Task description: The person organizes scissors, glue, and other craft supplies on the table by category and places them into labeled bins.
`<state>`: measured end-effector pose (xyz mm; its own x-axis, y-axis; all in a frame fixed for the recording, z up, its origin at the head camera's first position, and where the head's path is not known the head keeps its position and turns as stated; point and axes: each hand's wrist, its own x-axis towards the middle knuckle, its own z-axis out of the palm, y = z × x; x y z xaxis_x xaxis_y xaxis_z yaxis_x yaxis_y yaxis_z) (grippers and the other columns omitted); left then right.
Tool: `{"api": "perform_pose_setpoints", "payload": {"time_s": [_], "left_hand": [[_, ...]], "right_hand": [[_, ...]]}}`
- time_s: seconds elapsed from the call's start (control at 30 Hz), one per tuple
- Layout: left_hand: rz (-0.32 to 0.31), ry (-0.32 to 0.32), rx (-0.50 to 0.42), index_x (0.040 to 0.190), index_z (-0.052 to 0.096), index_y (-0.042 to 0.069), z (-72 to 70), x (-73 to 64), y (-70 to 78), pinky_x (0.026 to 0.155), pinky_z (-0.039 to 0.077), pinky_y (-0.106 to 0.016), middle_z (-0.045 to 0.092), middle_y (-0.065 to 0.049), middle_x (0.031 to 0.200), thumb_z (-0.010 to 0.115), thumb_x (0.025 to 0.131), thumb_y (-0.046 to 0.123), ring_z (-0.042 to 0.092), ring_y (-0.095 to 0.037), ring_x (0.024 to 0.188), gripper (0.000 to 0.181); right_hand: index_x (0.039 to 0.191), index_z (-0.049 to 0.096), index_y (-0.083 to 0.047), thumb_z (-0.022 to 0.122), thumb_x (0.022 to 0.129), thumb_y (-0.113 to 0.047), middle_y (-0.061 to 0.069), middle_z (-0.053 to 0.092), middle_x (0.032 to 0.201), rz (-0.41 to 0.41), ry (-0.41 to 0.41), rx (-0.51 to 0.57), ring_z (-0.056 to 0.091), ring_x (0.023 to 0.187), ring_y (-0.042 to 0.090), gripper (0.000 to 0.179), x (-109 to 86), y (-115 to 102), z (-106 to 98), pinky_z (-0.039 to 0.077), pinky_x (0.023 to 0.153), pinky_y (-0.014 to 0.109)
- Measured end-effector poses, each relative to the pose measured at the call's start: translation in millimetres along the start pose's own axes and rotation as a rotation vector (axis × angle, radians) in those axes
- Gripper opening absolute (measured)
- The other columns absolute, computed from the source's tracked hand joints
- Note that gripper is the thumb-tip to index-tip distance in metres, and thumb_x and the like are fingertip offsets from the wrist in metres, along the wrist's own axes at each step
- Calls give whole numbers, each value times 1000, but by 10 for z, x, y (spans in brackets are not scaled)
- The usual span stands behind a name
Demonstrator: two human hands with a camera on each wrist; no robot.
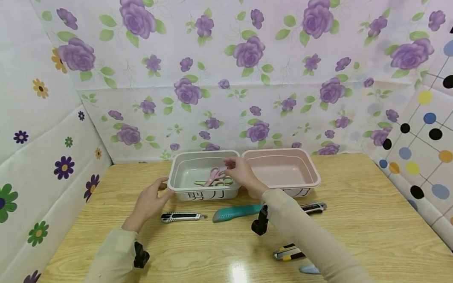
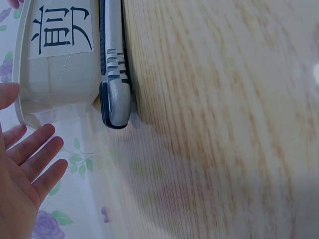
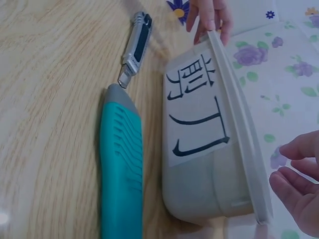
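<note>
The wooden table [image 1: 194, 254] below, loose left hand [image 1: 148, 202] touched grey bin [image 1: 232, 193], right hand [image 1: 242, 173] seemed empty over scissors [image 1: 211, 179], stowing looked done, retreat due!

Near the table's [image 1: 202, 262] back edge, the left bin [image 1: 181, 196], scissors [image 1: 214, 175] inside, stands beside the right bin [image 1: 280, 173]. Before them, left to right, I have a first cutter [image 1: 182, 216], a second cutter [image 1: 234, 213] and, past my right sleeve [image 1: 312, 235], a third cutter [image 1: 315, 207]. Nearer the front edge lie a fourth cutter [image 1: 288, 253] and, before it, a handle [image 1: 309, 269].
</note>
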<state>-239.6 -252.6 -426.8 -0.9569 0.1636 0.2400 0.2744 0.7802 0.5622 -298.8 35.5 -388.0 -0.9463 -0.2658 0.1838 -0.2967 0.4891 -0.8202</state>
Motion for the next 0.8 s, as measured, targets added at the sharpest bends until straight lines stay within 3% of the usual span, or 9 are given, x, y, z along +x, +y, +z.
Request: {"api": "perform_pose_setpoints", "payload": {"time_s": [0.27,0.6,0.8], "left_hand": [[-2,-1,-6,131,44,2,-1,-1,12,85,44,-54,60,-21,112,56,90,33,53,-39,108,53],[-10,-5,6,131,43,3,-3,2,-2,86,42,-55,60,-21,113,55,90,35,52,-39,108,54],[-4,-9,7,131,43,2,-4,1,6,86,43,-54,60,-21,112,55,90,35,52,-39,108,54]], "right_hand": [[115,57,7,60,81,5,21,60,105,-17,-7,102,59,94,30,34,-66,-27,-150,50,81,33],[115,56,7,60,82,2,21,61,105,-78,-43,43,60,93,30,34,-150,-8,-324,51,80,33],[113,57,9,62,80,2,22,61,104,-62,-49,56,60,93,31,34,-210,6,-364,50,80,32]]}}
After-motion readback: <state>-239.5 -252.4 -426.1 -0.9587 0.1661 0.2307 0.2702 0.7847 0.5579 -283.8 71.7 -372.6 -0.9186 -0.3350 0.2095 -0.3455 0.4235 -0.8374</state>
